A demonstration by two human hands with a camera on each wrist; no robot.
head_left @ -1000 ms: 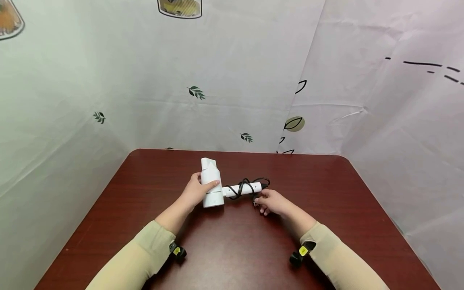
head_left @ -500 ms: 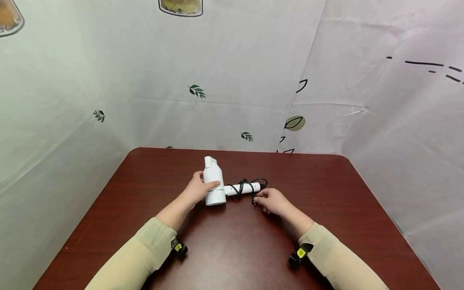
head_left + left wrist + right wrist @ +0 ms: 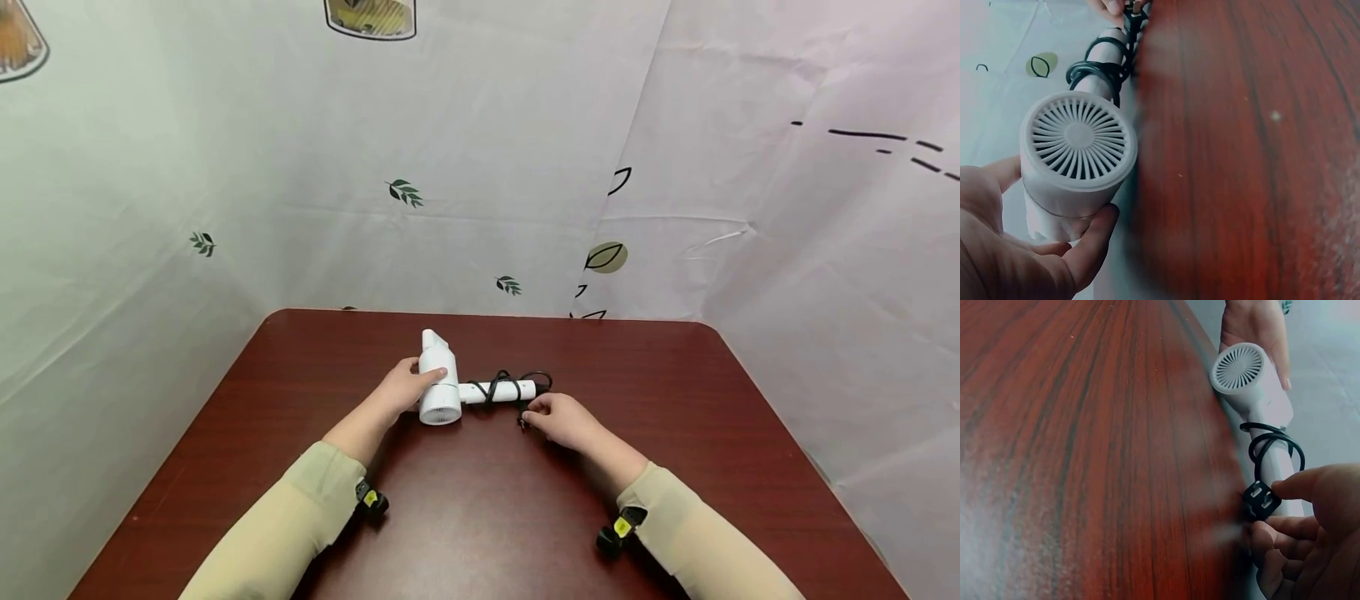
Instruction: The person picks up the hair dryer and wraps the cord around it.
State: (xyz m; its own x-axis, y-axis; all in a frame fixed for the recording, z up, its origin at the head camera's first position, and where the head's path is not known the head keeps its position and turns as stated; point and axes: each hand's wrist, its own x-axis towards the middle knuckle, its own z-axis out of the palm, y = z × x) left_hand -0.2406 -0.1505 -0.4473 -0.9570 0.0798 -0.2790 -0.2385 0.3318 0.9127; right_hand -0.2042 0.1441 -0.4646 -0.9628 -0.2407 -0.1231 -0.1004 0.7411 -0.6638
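Observation:
A white hair dryer (image 3: pixel 438 367) lies on the table, its handle (image 3: pixel 480 392) stretching to the right with a black cord (image 3: pixel 504 387) wound round it. My left hand (image 3: pixel 401 388) grips the dryer's barrel, thumb on one side and fingers on the other. In the left wrist view the round slatted intake grille (image 3: pixel 1079 136) faces the camera. Close to the handle's end, my right hand (image 3: pixel 564 419) pinches the black plug (image 3: pixel 1262 500) between thumb and fingers. Two flat metal prongs show on the plug in the right wrist view.
The dark red-brown wooden table (image 3: pixel 465 517) has rounded far corners. White cloth walls (image 3: pixel 480 150) with printed leaves stand behind it and at both sides. A small black wrist camera (image 3: pixel 611 542) is strapped on the right sleeve, and another camera (image 3: pixel 372 503) on the left.
The dryer's barrel has turned under my left hand, so its intake grille now shows in the head view. My right hand keeps hold of the plug in nearly the same place.

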